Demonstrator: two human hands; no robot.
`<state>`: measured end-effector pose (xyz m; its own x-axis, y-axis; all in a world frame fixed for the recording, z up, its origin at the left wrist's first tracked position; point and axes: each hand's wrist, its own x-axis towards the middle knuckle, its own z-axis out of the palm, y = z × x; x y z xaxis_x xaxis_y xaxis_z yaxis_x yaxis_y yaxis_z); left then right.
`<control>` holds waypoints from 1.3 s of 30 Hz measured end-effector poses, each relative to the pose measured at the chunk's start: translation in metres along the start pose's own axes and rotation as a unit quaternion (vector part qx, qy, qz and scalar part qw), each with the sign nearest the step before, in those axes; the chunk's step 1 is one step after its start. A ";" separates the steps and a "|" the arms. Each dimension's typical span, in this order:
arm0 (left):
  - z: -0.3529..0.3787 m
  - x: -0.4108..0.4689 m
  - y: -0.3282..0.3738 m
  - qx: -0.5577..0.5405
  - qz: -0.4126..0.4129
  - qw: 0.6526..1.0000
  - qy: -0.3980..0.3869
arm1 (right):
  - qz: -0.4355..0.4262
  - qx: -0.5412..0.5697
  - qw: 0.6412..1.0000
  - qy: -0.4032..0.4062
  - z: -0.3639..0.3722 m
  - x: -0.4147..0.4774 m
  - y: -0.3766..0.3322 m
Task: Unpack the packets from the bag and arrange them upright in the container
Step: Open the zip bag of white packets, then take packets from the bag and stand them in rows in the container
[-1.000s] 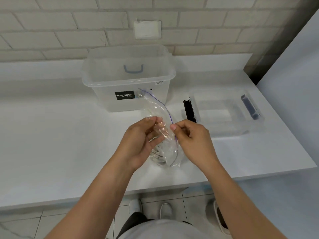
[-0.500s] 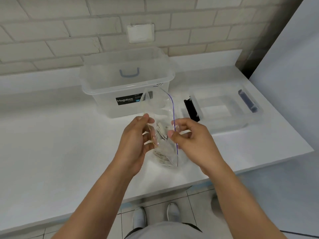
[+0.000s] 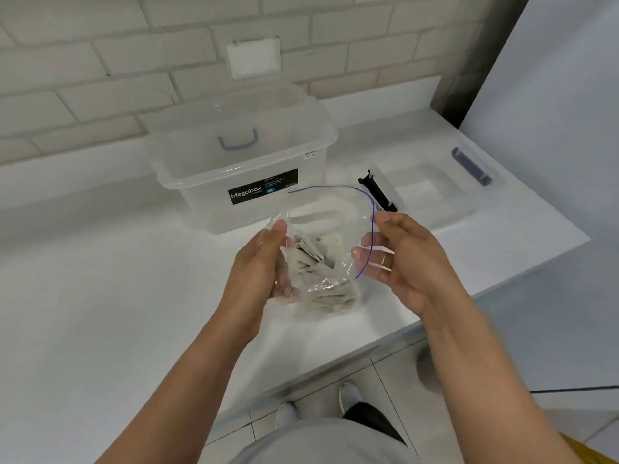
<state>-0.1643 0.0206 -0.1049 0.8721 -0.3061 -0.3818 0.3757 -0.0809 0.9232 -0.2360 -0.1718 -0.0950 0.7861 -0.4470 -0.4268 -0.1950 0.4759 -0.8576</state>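
A clear zip bag (image 3: 330, 209) with a blue seal line stands on the white counter, its mouth pulled wide. Several pale flat packets (image 3: 321, 262) lie heaped inside it. My left hand (image 3: 264, 262) grips the bag's left side, fingers curled round the plastic. My right hand (image 3: 398, 259) pinches the right edge at the seal line. Behind the bag stands the clear Megabox container (image 3: 241, 145), lidless, with a blue handle showing at its far wall; nothing shows inside it.
The container's clear lid (image 3: 432, 189) with dark clips lies flat to the right. A brick wall with a white plate runs behind. The counter (image 3: 100, 296) ends close in front of me and at the right, by a white panel.
The bag's mouth, nearly closed a second ago, has been pulled wide as my hands moved apart. The packets inside now show. The camera has come closer.
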 end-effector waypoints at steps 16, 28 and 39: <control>0.019 0.038 0.043 0.079 0.104 0.991 -0.006 | -0.242 -0.332 0.912 0.009 -0.002 0.003 -0.024; -0.001 0.047 0.009 -0.340 -0.205 0.910 -0.116 | 0.124 -0.052 0.985 -0.106 -0.051 0.034 -0.006; -0.004 0.050 -0.010 -0.243 -0.246 0.931 -0.114 | 0.072 -0.044 0.994 -0.063 -0.040 0.047 0.009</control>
<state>-0.1232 0.0101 -0.1336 0.4879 -0.5436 -0.6830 0.8585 0.1571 0.4882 -0.2247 -0.2189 -0.1343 0.8123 -0.2784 -0.5124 -0.3571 0.4572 -0.8145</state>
